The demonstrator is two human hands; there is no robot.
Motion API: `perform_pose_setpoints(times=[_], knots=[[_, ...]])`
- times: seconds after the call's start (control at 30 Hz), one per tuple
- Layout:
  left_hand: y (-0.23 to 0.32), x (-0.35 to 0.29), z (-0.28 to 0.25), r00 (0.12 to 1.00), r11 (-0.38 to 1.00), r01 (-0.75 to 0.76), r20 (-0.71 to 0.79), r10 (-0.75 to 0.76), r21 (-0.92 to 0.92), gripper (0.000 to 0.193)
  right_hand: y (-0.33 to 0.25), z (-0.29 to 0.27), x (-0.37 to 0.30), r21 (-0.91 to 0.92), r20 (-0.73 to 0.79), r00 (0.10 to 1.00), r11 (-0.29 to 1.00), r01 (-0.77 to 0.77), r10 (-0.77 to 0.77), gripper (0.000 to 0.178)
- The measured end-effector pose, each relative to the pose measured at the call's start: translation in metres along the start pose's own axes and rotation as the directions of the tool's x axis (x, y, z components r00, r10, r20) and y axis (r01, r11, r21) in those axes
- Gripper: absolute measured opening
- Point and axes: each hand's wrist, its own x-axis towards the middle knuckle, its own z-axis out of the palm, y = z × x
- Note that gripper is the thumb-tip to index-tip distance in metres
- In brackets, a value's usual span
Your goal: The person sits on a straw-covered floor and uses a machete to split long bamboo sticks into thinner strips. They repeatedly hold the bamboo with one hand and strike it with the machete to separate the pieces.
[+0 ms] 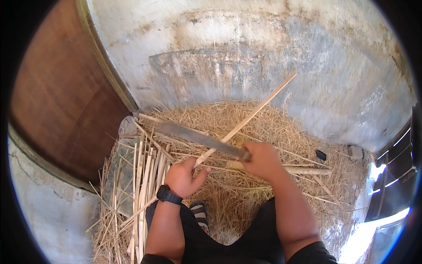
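From my remote seat, I see the bare left hand, a black watch on its wrist, closed on the lower end of a long, straight, pale wooden stick; the stick slants up and to the right, over the dry yellow straw; the bare right hand is clamped around the handle of a long, grey, metal-bladed knife; the blade crosses the stick just above the left hand, though I cannot tell whether it bites; a bundle of slender, pale sticks lies at left.
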Motion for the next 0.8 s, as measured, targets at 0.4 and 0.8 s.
perform_pose_setpoints(times=[0.4, 0.8], knots=[[0.004, 0.0, 0.002, 0.999, 1.0, 0.026, 0.042, -0.026, 0.018, 0.043, 0.014, 0.0, -0.001, 0.006, -0.075, 0.988, 0.991, 0.135, -0.135, 0.026], [0.002, -0.005, 0.0, 0.999, 0.998, -0.011, -0.036, 0.013, 0.069, 0.042, 0.01, -0.013, -0.001, 0.108, 0.051, 0.991, 0.987, 0.119, -0.125, 0.024]])
